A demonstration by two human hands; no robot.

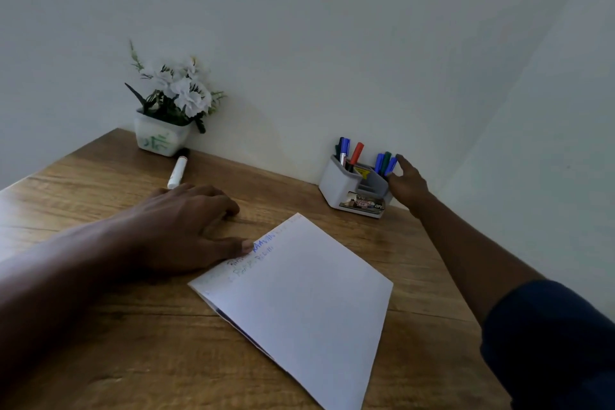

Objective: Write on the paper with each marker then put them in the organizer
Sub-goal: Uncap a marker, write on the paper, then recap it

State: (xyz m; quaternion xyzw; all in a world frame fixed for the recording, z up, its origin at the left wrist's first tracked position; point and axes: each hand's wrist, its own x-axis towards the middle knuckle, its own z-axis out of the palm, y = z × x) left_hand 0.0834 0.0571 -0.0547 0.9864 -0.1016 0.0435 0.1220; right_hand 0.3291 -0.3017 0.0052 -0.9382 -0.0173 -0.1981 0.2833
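Note:
A white sheet of paper (299, 289) lies on the wooden desk (100, 343) with a few lines of writing near its top left corner. My left hand (186, 220) rests on the desk, its thumb pressing the paper's corner. A grey organizer (342, 186) stands by the wall with several markers in it: blue and red ones at the left, blue and green ones at the right. My right hand (407, 183) is at the organizer's right side, fingers at a blue marker (390, 165) standing in it. A white marker with a black cap (178, 171) lies on the desk near the flower pot.
A white pot of artificial white flowers (166, 130) stands at the back left against the wall. The wall runs right behind the organizer and pot. The desk's right edge runs close beside my right arm.

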